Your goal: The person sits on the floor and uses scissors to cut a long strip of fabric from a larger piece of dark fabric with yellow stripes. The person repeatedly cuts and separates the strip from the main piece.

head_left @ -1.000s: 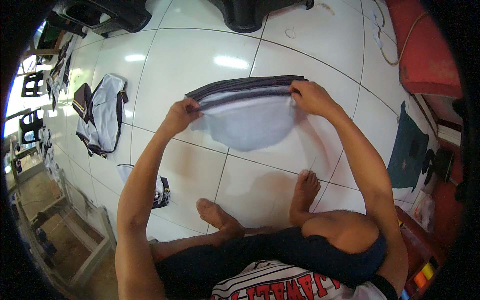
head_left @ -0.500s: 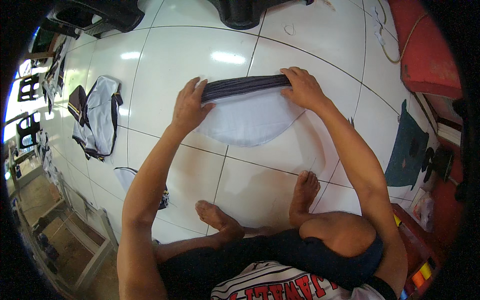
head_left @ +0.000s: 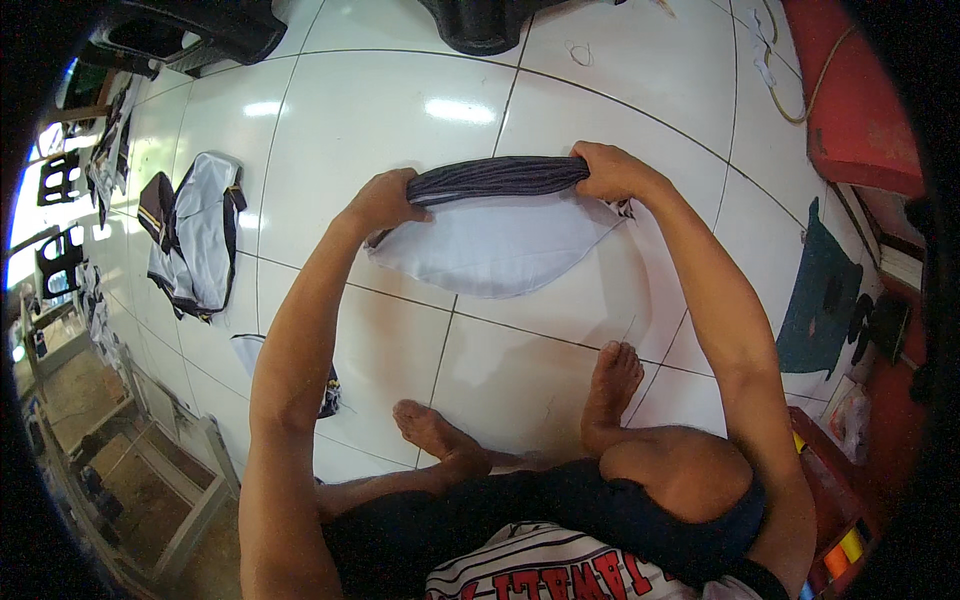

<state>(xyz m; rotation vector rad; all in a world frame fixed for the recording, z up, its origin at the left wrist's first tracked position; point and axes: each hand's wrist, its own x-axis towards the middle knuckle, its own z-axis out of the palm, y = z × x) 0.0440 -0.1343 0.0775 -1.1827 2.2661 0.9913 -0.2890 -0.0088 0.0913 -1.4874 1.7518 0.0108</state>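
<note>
Between my two hands stretches a white cloth piece (head_left: 490,245) with a dark, finely striped band (head_left: 498,179) along its far edge; it looks like part of a garment. My left hand (head_left: 385,203) is closed around the band's left end, the thumb on the near side. At the other end my right hand (head_left: 612,172) grips the band, its fingers curled over the cloth. The white part spreads toward me in a rounded shape, and a small patterned bit shows beneath my right hand. What lies under the fingers is hidden.
On the tiled floor at left lies a white and dark garment (head_left: 205,235); a smaller cloth piece (head_left: 250,350) is partly behind my left forearm. A dark green cloth (head_left: 818,295) lies at right, near a red box-like object (head_left: 860,100). Black furniture legs (head_left: 478,25) stand at the far side.
My fingers have closed further round the band's ends, and the band looks more bunched. The white part has spread wider to the left, and a patterned bit now shows below my right hand.
</note>
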